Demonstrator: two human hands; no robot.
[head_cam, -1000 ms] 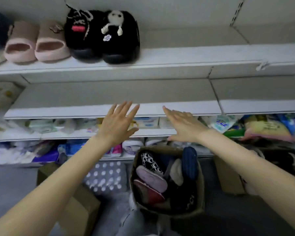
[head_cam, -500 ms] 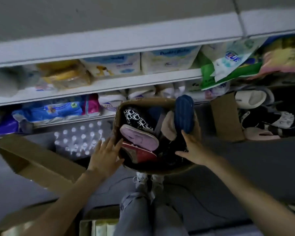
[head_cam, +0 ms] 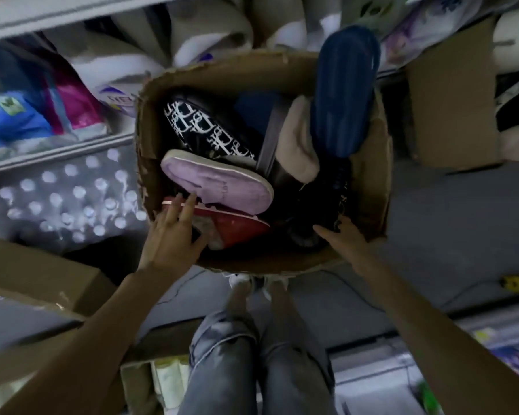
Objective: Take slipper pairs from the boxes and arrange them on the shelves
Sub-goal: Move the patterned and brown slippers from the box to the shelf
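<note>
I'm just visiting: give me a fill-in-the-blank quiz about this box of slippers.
The lilac slipper lies on a ____ one.
The tallest slipper in the box is ____.
The hand nearest the lilac slipper is the person's ____.
Missing words: red, blue, left.
</note>
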